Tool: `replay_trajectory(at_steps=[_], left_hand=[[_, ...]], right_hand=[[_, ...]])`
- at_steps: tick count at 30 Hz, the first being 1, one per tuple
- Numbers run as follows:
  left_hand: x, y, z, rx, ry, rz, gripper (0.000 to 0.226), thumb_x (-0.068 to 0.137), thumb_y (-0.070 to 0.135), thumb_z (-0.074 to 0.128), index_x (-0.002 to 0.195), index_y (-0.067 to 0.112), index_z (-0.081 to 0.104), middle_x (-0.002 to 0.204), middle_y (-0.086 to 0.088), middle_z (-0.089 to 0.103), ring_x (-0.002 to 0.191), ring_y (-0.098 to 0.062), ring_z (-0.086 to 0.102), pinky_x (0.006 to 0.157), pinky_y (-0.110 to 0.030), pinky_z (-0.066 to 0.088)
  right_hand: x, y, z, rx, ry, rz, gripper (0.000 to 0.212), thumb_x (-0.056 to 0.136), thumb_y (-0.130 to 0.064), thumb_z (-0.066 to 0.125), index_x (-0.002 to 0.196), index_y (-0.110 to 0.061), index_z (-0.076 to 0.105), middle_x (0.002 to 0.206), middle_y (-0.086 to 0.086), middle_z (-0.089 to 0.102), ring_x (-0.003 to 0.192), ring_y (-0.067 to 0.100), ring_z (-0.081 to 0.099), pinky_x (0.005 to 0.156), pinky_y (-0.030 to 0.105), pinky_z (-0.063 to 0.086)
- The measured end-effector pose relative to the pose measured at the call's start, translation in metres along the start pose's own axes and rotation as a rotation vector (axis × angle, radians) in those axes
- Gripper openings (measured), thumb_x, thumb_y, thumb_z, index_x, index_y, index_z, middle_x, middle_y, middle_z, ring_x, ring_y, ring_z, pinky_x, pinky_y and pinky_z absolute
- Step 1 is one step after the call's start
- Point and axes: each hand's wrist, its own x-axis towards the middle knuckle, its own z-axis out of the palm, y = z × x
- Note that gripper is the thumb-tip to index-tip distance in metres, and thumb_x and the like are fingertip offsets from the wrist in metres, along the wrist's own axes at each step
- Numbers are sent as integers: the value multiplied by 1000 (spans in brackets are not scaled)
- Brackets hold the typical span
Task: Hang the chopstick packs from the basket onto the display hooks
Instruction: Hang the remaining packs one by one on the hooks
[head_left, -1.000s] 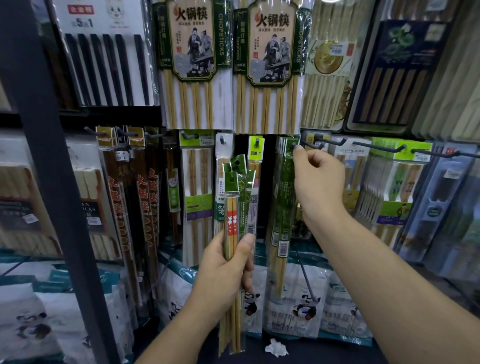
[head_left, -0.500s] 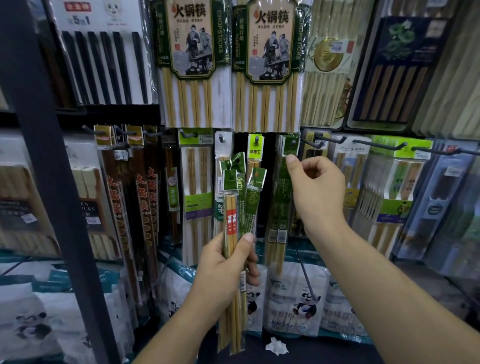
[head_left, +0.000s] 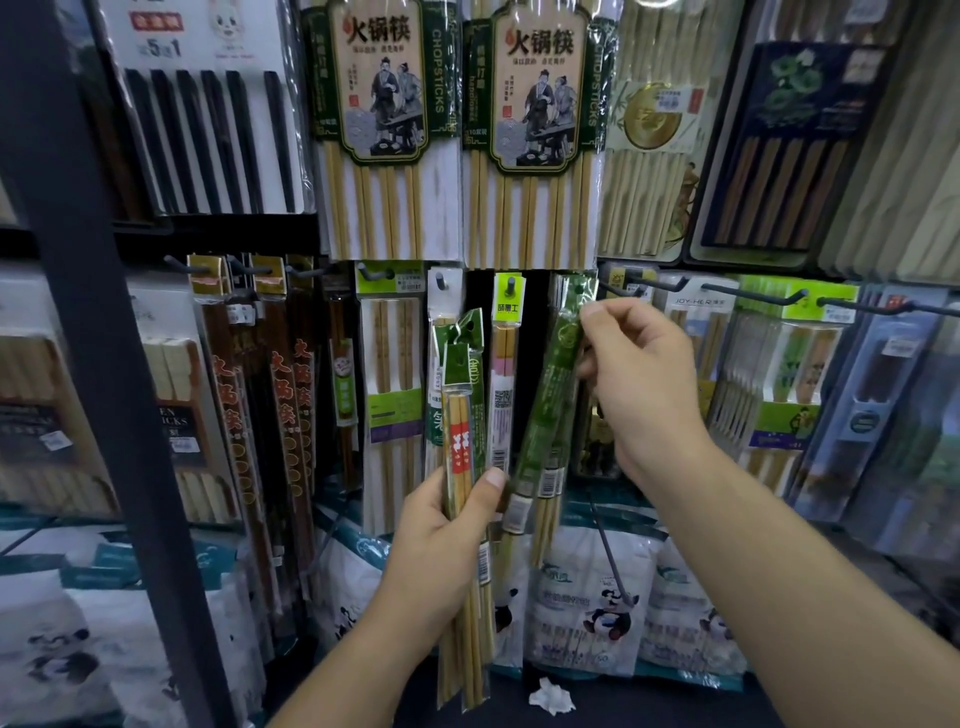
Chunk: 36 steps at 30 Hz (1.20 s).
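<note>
R hand (head_left: 639, 384) pinches the header of a tilted green pack (head_left: 553, 400) at mid-rack, foot by L hand (head_left: 441, 540), whose fingers clench the spare packs (head_left: 460, 431): I'd square it upright, keep fingers off the hole, then slide onto the hook, hidden here.

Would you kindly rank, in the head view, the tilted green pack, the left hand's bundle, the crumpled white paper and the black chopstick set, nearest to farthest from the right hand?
From the right hand:
1. tilted green pack, pinched near its top.
2. bundle gripped by the left hand, lower left.
3. crumpled white paper, far below.
4. black chopstick set, upper left.
</note>
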Motion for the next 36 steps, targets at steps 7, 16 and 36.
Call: replay_trajectory(at_steps=[7, 16, 36], left_hand=[[0, 1, 0, -21, -48, 6, 27, 84, 50, 65, 81, 23, 70, 72, -2, 68, 63, -15, 62, 59, -26, 55], [-2, -1, -3, -44, -63, 7, 39, 84, 48, 67, 87, 10, 65, 67, -5, 65, 57, -21, 62, 57, -27, 54], [0, -2, -3, -3, -82, 26, 12, 98, 29, 65, 89, 21, 64, 69, -7, 67, 57, -21, 63, 54, -29, 54]], right_hand=[[15, 5, 3, -52, 68, -40, 28, 101, -25, 60, 84, -4, 63, 62, -4, 45, 58, 10, 43, 49, 14, 39], [20, 18, 4, -52, 102, -23, 33, 99, -27, 62, 74, -7, 59, 58, -6, 42, 56, 10, 40, 64, 18, 44], [33, 40, 13, -215, 203, -63, 23, 99, -38, 62, 84, -21, 64, 77, -7, 61, 68, 1, 55, 58, 11, 39]])
